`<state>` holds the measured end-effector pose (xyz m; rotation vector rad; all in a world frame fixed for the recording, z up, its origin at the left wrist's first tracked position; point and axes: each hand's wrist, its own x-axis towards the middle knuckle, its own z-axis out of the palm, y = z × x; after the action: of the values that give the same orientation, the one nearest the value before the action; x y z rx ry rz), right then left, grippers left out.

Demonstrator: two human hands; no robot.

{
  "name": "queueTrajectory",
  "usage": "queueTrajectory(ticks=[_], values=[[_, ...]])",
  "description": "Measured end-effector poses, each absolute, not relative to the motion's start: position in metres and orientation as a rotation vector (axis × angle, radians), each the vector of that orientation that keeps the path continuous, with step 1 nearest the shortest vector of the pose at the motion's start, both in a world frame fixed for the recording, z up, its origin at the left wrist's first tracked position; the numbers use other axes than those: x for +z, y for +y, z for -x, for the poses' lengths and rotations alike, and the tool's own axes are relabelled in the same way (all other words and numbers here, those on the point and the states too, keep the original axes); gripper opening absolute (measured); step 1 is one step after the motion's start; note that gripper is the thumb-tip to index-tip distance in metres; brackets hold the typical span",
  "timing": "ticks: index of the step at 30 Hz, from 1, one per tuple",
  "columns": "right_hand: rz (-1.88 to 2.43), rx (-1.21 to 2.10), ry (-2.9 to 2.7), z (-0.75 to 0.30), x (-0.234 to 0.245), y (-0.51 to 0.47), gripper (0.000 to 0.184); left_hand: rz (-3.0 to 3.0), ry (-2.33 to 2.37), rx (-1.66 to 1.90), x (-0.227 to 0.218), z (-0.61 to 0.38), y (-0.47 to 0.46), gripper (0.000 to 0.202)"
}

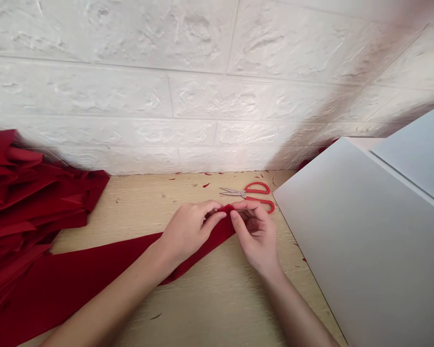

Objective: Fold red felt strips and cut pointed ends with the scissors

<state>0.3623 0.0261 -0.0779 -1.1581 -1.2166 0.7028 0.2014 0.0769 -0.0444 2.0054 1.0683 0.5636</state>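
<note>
A long strip of dark red fabric point(104, 267) runs from the lower left across the wooden table to my hands. My left hand point(191, 226) pinches the strip's far end between thumb and forefinger. Close beside it, my right hand point(255, 231) grips the same end at its right corner, thumb on the near face. Both hands' fingertips almost meet at the fabric edge, and some fingers are hidden behind it. Just beyond my right hand lies a pair of scissors point(244, 192) with red handles, blades slightly apart and pointing left.
A big heap of folded red fabric point(32, 193) fills the left side. A white box-like panel point(365, 231) stands on the right. Behind the wooden table point(144, 205) rises a white brick-patterned wall point(137, 91). Small red scraps point(206, 185) lie along its foot.
</note>
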Motion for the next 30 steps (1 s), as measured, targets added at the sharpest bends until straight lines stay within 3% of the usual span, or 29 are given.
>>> queueTrajectory(ticks=[11,30], values=[[1.321,0.405,-1.506,-0.3679,-0.0832,0.0187,0.010,-1.993,1.075,0.621,-0.0431,-0.1998,0.0745,0.023],[1.386,0.445,-1.440,-0.3683,-0.0800,0.0192,0.005,-1.942,0.989,0.829,-0.0481,-0.2008,0.0724,0.012]])
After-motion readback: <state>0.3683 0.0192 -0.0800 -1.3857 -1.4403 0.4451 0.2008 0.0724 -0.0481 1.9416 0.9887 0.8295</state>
